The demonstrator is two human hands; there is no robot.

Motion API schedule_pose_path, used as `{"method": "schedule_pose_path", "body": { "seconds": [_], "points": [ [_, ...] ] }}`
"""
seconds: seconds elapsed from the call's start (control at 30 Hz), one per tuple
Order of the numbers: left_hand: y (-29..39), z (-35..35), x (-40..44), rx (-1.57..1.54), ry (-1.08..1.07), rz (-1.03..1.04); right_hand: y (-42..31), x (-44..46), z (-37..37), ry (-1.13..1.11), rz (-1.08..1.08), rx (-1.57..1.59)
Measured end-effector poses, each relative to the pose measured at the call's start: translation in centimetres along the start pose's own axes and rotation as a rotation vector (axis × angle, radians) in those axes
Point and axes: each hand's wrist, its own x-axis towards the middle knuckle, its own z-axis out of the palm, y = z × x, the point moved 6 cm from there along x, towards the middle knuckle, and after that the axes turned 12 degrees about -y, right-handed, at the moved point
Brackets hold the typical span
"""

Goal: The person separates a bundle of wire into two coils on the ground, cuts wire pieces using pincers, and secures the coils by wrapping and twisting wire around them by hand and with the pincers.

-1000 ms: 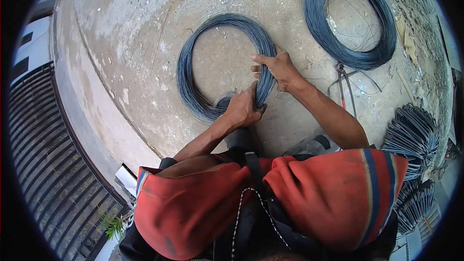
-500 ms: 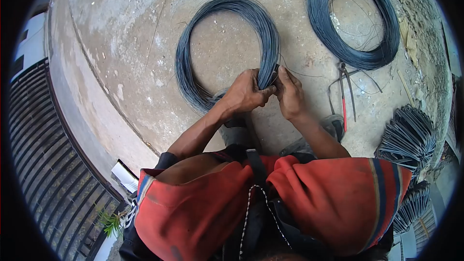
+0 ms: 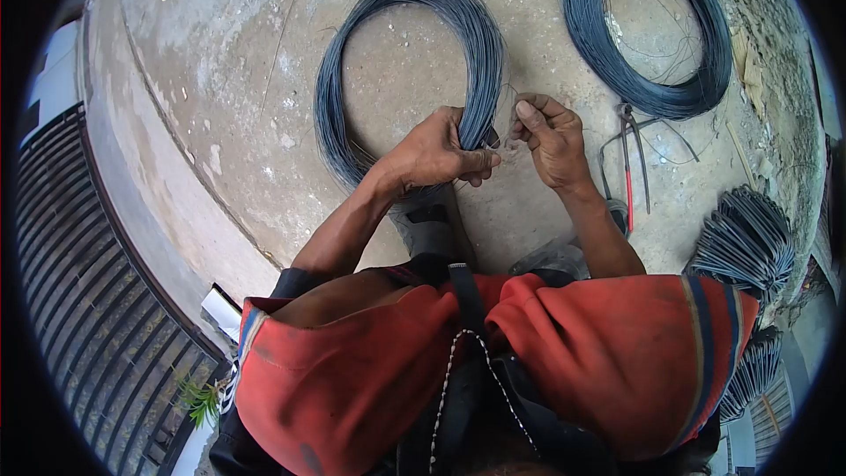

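A large coil of thin dark wire (image 3: 483, 62) stands out in front of me, its near right side gripped by my left hand (image 3: 434, 154). The fingers of that hand are wrapped round the bundle, with the thumb along its near end. Just right of the coil, my right hand (image 3: 553, 139) is raised with thumb and forefinger pinched together. A thin loose wire strand (image 3: 509, 88) curves from the coil's right edge to this pinch. Where the strand passes between the fingers is hidden.
A second wire coil (image 3: 582, 31) lies at the upper right. Below it are red-handled pincers (image 3: 628, 172) on the concrete ground (image 3: 238, 79). Bundles of bent metal bars (image 3: 745, 242) lie at the right by a rough wall. A dark metal grille (image 3: 115, 273) runs along the left.
My right hand has come away from the coil, moving right and slightly up with its fingertips pinched. The left hand keeps its hold on the coil, shifting slightly left.
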Motion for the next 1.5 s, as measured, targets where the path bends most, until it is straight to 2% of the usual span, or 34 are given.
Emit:
{"method": "schedule_pose_path", "body": {
  "seconds": [0.13,0.17,0.27,0.4,0.43,0.57,0.67,0.7,0.8,0.83,0.93,0.97,1.07,1.17,1.27,1.37,1.47,1.5],
  "points": [
    [-0.6,0.3,-0.3,0.06,0.034,-0.029,-2.7,1.9,0.2,0.075,-0.076,-0.174],
    [-1.0,0.1,-0.1,0.108,0.03,-0.029,-2.4,2.5,0.1,0.03,-0.041,-0.214],
    [-0.8,-0.1,0.2,0.093,0.002,-0.03,-1.6,3.3,0.3,0.1,-0.136,0.004],
    [1.8,-0.5,0.2,-0.032,0.005,0.044,-1.1,2.0,1.1,0.119,0.026,0.151],
    [2.8,-0.7,0.0,-0.041,0.015,0.091,-0.8,1.5,0.7,0.121,0.025,0.044],
    [6.4,-2.2,-1.5,-0.182,0.11,0.207,2.0,-1.9,1.0,0.106,0.321,-0.271],
    [7.2,-3.0,-2.5,-0.205,0.144,0.251,2.8,-3.3,4.0,-0.106,0.275,-0.378],
    [7.8,-2.9,-2.8,-0.173,0.155,0.264,1.8,-3.4,5.3,-0.141,0.06,-0.492],
    [7.4,-3.0,-2.1,-0.157,0.229,0.326,-1.5,-3.9,8.3,-0.296,-0.636,-1.331],
    [7.6,-3.0,-1.8,-0.143,0.224,0.343,-0.8,-4.2,8.4,-0.371,-0.591,-1.334],
    [8.1,-3.7,-0.5,-0.179,0.316,0.432,0.8,-5.5,8.9,-0.495,-0.325,-0.842],
    [8.4,-3.9,0.1,-0.16,0.355,0.467,0.8,-5.7,9.3,-0.55,-0.327,-0.919],
    [8.5,-4.4,2.3,-0.162,0.43,0.547,-0.1,-5.3,8.5,-0.388,-0.238,-0.868],
    [8.0,-4.8,4.3,-0.143,0.525,0.545,-0.6,-4.6,6.5,-0.214,-0.106,-0.873],
    [7.2,-4.8,5.3,-0.098,0.588,0.532,-0.2,-4.5,4.3,-0.019,0.066,-0.696],
    [7.4,-4.8,5.7,-0.11,0.616,0.539,-2.8,-4.7,4.9,-0.036,-0.216,-0.883],
    [7.4,-5.0,6.0,-0.136,0.641,0.538,-1.8,-4.4,3.3,0.047,-0.063,-0.651],
    [7.3,-5.2,6.0,-0.142,0.654,0.533,-0.9,-4.3,3.1,0.012,0.012,-0.553]
  ]
}}
